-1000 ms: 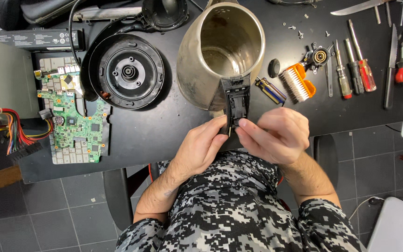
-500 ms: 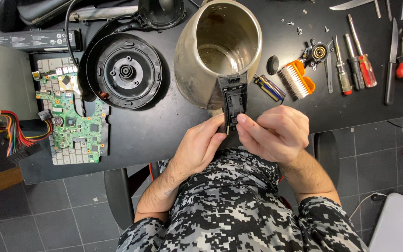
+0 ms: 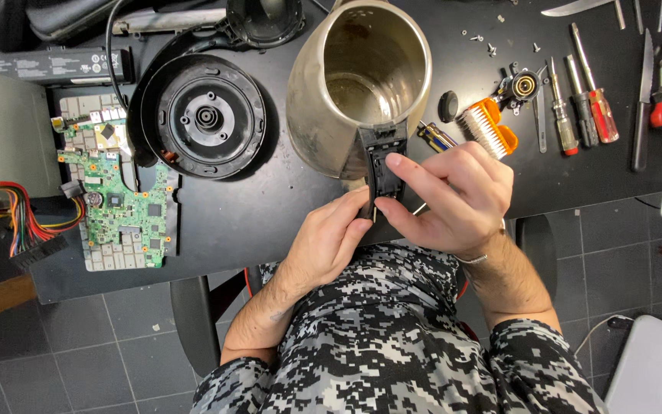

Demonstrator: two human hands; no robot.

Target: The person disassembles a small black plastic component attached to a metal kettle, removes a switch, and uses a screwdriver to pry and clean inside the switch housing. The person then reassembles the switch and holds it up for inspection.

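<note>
Here, both hands meet on the black handle (image 3: pixel 381 165) of a steel kettle (image 3: pixel 358 84) lying on its side at the front of the dark desk (image 3: pixel 270 207). Right hand (image 3: pixel 450 195): fingers pressed together on the handle, index tip on its upper face, thumb below, i.e. pinching the plastic part, seemingly to steady or pry it. Left hand (image 3: pixel 331 241): fingertips closed against the handle's lower end from the left; a thin light sliver shows at the fingertips, too small to identify. The kettle mouth faces the camera w/ the handle toward the person, which puts the part within reach of both hands.

Around the work:
- Left of the kettle: round black kettle base (image 3: pixel 207 116), cord running up and away.
- Further left, at the desk edge: green circuit board (image 3: pixel 120 192); a bundle of coloured wires (image 3: pixel 1 211) lies beyond it.
- Right of the kettle, near the right hand: orange-handled brush (image 3: pixel 490 129), a small black knob (image 3: pixel 447 106), a small round mechanical part (image 3: pixel 524 84).
- Far right: row of screwdrivers (image 3: pixel 588 96) laid roughly parallel, handles toward the person, plus a flat blade tool (image 3: pixel 641 100); loose screws (image 3: pixel 484 42) lie scattered above.

Below the desk: grey tiled floor (image 3: pixel 78 345); the person wears a camouflage-pattern top (image 3: pixel 392 345).
</note>
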